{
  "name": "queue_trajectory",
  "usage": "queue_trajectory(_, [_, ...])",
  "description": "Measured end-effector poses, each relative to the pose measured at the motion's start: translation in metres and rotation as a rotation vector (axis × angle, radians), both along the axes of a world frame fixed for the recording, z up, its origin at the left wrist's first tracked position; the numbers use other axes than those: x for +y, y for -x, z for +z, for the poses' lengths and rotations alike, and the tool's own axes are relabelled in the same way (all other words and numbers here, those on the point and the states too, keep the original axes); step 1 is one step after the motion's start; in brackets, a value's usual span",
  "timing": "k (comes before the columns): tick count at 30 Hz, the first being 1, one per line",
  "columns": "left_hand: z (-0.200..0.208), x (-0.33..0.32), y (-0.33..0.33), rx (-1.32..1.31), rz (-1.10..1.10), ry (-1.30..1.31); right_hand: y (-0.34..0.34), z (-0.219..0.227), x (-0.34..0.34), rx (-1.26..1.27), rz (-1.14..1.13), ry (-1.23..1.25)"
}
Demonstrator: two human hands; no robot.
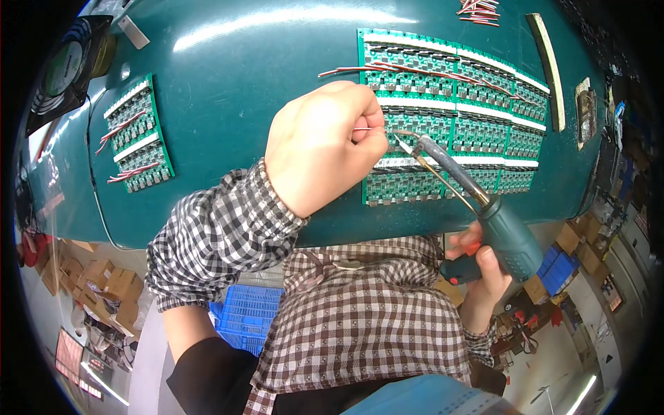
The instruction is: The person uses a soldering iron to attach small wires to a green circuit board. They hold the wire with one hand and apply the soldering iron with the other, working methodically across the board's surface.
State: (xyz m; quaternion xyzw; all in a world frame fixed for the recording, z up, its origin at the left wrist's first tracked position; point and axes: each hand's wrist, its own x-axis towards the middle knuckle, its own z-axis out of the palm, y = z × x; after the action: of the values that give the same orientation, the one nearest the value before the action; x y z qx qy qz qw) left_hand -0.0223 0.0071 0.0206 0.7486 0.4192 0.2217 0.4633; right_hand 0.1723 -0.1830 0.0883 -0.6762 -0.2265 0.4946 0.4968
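My left hand is closed in a pinch on a thin wire, just over the left edge of a large panel of green circuit boards. In my right hand is a dark green soldering gun with a trigger grip. Its metal tip points left and reaches close to the wire end at the boards; whether they touch, I cannot tell. Across the panel's upper rows lie several red and white wires.
A smaller board panel with wires lies on the left, near a black fan. More cut wires sit at the far edge. A pale strip lies right of the panel. A blue crate stands below the table.
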Motion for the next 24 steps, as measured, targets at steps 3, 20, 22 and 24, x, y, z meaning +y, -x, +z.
queue_trajectory(3, [0.0007,0.0002,0.0002,0.009,-0.004,0.001,0.0016,0.0013,0.0021,-0.015,-0.011,0.004])
queue_trajectory(20, [0.0002,-0.0011,-0.0002,0.01,0.007,-0.028,0.0037,0.0043,0.0059,-0.022,0.026,0.003])
queue_trajectory(22, [0.0005,-0.0013,0.0001,0.016,0.011,-0.025,0.004,0.0048,0.0063,-0.025,0.033,0.009])
queue_trajectory(24, [0.0004,-0.0016,-0.0005,0.019,0.008,-0.027,0.0041,0.0044,0.0054,-0.025,0.031,0.009])
